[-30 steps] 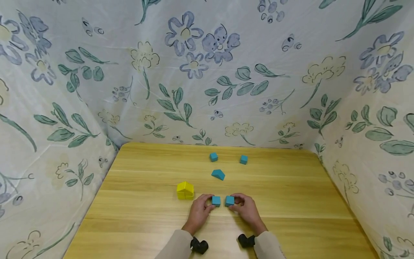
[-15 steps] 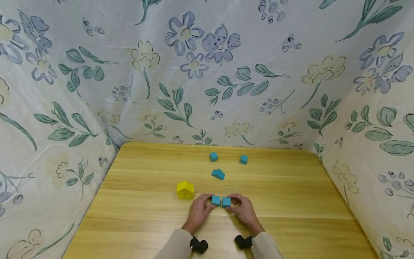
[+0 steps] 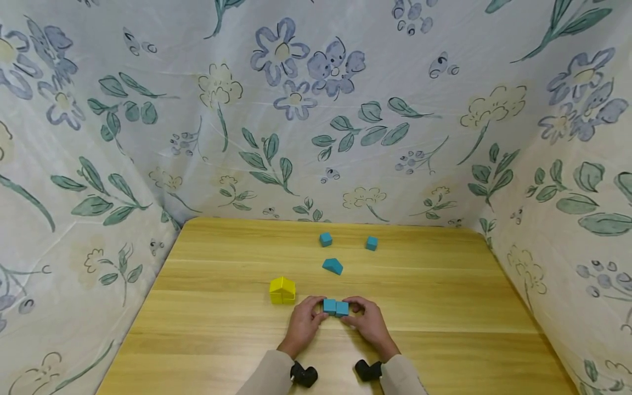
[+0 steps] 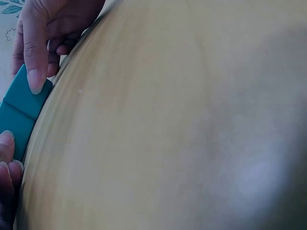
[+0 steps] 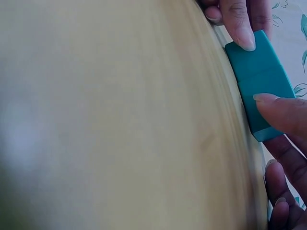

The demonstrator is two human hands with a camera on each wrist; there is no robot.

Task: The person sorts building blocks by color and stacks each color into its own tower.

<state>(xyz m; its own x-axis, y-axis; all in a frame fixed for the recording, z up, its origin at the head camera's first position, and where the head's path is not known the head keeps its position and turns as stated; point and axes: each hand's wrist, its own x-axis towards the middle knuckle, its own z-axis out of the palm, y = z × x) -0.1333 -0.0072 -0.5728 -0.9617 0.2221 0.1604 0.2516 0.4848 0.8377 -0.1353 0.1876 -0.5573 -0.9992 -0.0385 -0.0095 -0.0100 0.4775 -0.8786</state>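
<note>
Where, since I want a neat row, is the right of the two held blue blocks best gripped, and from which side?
Probably pinch the right blue block across its near and far sides, the right hand coming from the right. Its left side meets the left blue block, leaving no finger room; its flat, upright near face suits a thumb.

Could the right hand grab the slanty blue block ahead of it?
Probably yes: the tabletop between the right hand and the slanty blue block looks free. But that hand pinches a small blue block, so it would likely need to let go first.
</note>
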